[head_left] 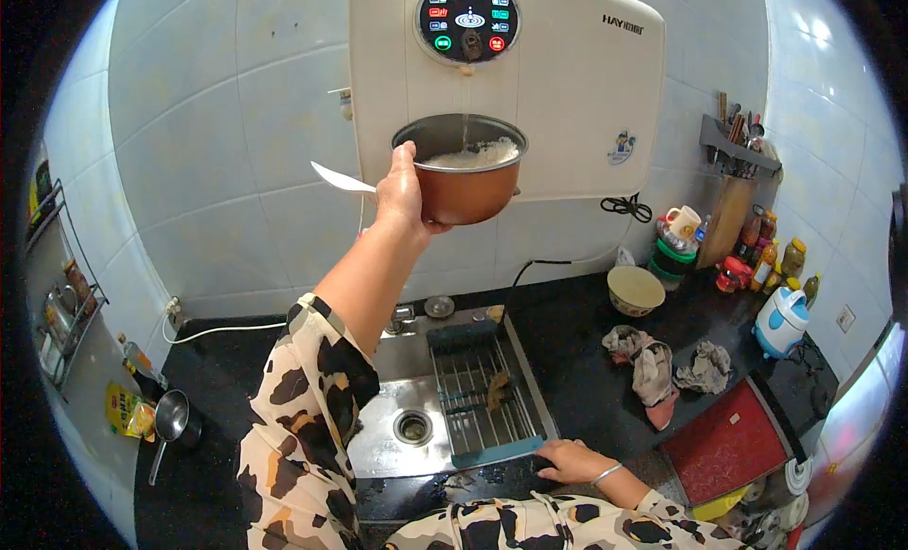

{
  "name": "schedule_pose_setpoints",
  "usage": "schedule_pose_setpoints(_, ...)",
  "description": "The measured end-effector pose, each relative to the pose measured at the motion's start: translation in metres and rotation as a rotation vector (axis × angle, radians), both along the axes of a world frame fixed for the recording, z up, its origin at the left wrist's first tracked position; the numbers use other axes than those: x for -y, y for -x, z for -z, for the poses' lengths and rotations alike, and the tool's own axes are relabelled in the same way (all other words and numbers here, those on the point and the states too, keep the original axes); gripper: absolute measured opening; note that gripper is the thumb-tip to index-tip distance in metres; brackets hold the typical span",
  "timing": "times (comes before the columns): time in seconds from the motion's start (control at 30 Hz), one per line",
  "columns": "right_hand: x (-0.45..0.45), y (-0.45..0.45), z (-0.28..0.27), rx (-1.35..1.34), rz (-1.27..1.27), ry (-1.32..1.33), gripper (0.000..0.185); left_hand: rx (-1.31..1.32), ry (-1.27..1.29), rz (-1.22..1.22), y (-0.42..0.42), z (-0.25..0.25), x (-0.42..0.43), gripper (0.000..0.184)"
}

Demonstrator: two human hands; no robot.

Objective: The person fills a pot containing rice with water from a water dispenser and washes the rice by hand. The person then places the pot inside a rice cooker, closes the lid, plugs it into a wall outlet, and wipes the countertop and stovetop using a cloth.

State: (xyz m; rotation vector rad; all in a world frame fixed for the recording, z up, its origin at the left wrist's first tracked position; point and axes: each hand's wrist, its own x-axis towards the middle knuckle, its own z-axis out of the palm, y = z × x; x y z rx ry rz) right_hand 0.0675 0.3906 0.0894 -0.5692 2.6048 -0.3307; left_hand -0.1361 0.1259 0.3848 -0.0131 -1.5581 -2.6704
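My left hand (pixel 401 192) grips a copper-coloured rice cooker pot (pixel 468 192) by its left side, thumb over the rim. White rice (pixel 480 155) shows inside, and a thin stream of water falls into the pot from the wall-mounted water dispenser (pixel 567 105). A white, flat-ended utensil (pixel 339 177) sticks out to the left from behind my left hand; how it is held is hidden. Low on the right, my right hand (pixel 573 461) rests with its fingers stretched out at the front right corner of the steel sink (pixel 388 427).
A drying rack (pixel 482 399) spans the sink's right half. Right of it lie crumpled cloths (pixel 653 370), a cream bowl (pixel 636 291), a red board (pixel 728 441) and a blue-white container (pixel 782 321). Bottles and jars (pixel 766 252) line the right corner. A steel ladle (pixel 171 418) sits left.
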Motion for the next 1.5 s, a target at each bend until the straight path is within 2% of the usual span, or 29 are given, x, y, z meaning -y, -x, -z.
schedule_pose_setpoints(0.27, 0.005, -0.002, -0.008, -0.017, 0.016, 0.022, 0.045, -0.01, 0.029, -0.009, 0.002, 0.001, 0.0, 0.066)
schedule_pose_setpoints(0.33, 0.006, 0.002, -0.02, -0.048, -0.062, 0.373, 0.045, -0.019, 0.017, 0.006, 0.004, 0.002, 0.001, 0.067)
schedule_pose_setpoints(0.4, 0.031, -0.003, -0.101, 0.115, -0.174, 0.92, 0.044, -0.019, 0.008, 0.017, 0.012, 0.005, 0.006, 0.067)
schedule_pose_setpoints(0.47, 0.059, -0.016, -0.168, 0.48, -0.454, 1.378, 0.053, -0.046, 0.013, 0.031, 0.0, 0.003, 0.0, 0.067)
schedule_pose_setpoints(0.53, 0.088, -0.033, -0.218, 0.672, -0.727, 1.398, 0.056, -0.026, 0.07, 0.086, 0.004, 0.003, 0.001, 0.069)
schedule_pose_setpoints(0.6, 0.132, -0.073, -0.227, 1.155, -0.835, 1.706, 0.062, -0.062, 0.048, 0.096, -0.01, -0.003, -0.003, 0.069)
schedule_pose_setpoints(0.63, 0.142, -0.068, -0.224, 1.141, -0.845, 1.708, 0.062, -0.055, 0.083, 0.059, -0.013, -0.004, -0.004, 0.07)
schedule_pose_setpoints(0.7, 0.154, -0.05, -0.214, 0.797, -1.513, 1.599, 0.077, -0.063, 0.074, 0.081, 0.003, 0.003, -0.001, 0.071)
schedule_pose_setpoints(0.73, 0.138, -0.042, -0.215, 0.82, -1.527, 1.587, 0.077, -0.06, 0.056, 0.104, 0.008, 0.007, 0.004, 0.071)
schedule_pose_setpoints(0.8, 0.078, -0.021, -0.222, 0.951, -0.897, 1.574, 0.052, -0.003, 0.024, 0.017, 0.001, 0.003, 0.002, 0.072)
schedule_pose_setpoints(0.87, 0.06, 0.02, -0.184, 0.786, -0.9, 1.907, 0.055, 0.005, 0.01, 0.047, 0.017, 0.009, 0.006, 0.073)
schedule_pose_setpoints(0.9, 0.042, 0.04, -0.157, 0.677, -0.664, 1.935, 0.054, -0.012, 0.051, 0.058, 0.011, 0.005, 0.003, 0.068)
schedule_pose_setpoints(0.93, 0.02, 0.049, -0.146, 0.343, 0.083, 1.497, 0.06, -0.003, 0.041, 0.053, 0.006, 0.006, 0.001, 0.068)
schedule_pose_setpoints(0.97, 0.013, 0.071, -0.107, -0.308, 0.217, 0.825, 0.044, 0.004, 0.051, 0.032, 0.004, 0.005, 0.0, 0.067)
schedule_pose_setpoints(1.03, -0.002, 0.057, -0.082, -1.031, -0.042, -0.152, 0.037, 0.002, 0.067, -0.001, -0.002, -0.001, -0.002, 0.066)
schedule_pose_setpoints(1.07, -0.011, 0.063, -0.053, -0.66, 0.11, 0.333, 0.039, -0.001, 0.063, -0.005, 0.002, 0.0, 0.001, 0.066)
schedule_pose_setpoints(1.13, -0.013, 0.057, -0.044, -0.261, 0.274, 0.695, 0.04, -0.021, 0.014, 0.052, 0.008, 0.005, 0.004, 0.07)
schedule_pose_setpoints(1.17, -0.012, 0.054, -0.04, -0.257, 0.278, 0.695, 0.04, -0.016, 0.015, 0.054, 0.01, 0.007, 0.005, 0.07)
schedule_pose_setpoints(1.23, -0.011, 0.051, -0.033, -0.426, 0.186, 0.49, 0.04, -0.025, 0.014, 0.074, 0.008, 0.005, 0.006, 0.069)
schedule_pose_setpoints(1.33, -0.005, 0.044, -0.031, -0.439, 0.121, 0.392, 0.04, -0.015, 0.014, 0.023, 0.005, 0.004, 0.003, 0.068)
schedule_pose_setpoints(1.5, 0.002, 0.039, -0.032, -0.302, 0.055, 0.385, 0.04, -0.009, 0.007, -0.001, 0.005, 0.003, 0.002, 0.066)
